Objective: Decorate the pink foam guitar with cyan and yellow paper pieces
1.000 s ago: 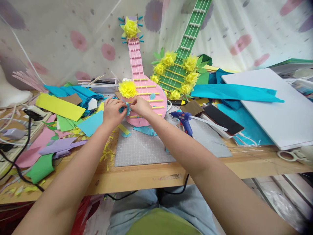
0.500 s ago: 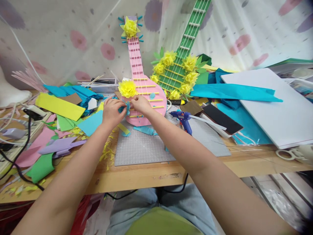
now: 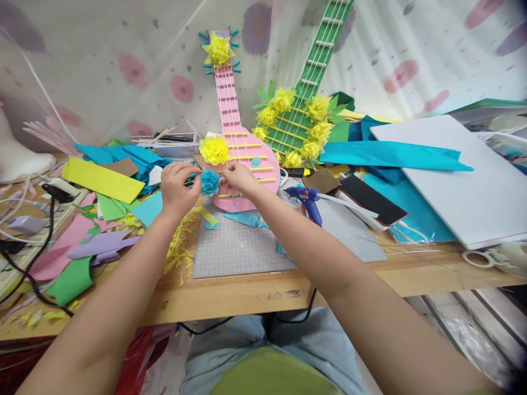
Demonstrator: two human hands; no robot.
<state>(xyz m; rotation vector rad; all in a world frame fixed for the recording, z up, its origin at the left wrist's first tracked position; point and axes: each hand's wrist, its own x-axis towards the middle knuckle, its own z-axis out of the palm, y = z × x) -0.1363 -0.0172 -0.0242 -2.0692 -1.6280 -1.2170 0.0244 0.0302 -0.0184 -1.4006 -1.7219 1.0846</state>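
Note:
A blue tissue-paper flower (image 3: 210,182) sits at the lower left edge of a pink paper lute (image 3: 242,204) with yellow bars and white strings. Against the flower's right side, my right hand (image 3: 239,179) is closed in a pinch on it, the fingertips partly hidden. Just left of the flower is my left hand (image 3: 178,186), thumb and fingers apart; a bit of blue shows between them. A yellow paper flower (image 3: 214,150) is fixed above the blue one, and another yellow bloom (image 3: 219,50) tops the neck.
A blue glue gun (image 3: 307,198) lies on the grey cutting mat (image 3: 242,252), beside a black phone-like slab (image 3: 374,198). Behind stands a green paper instrument (image 3: 315,74) with yellow flowers. Coloured paper scraps (image 3: 102,180) and cables crowd the left; white boards (image 3: 457,181) lie right.
My left hand has moved a little left, away from the blue flower, which now shows fuller and rounder. My right hand stays beside it.

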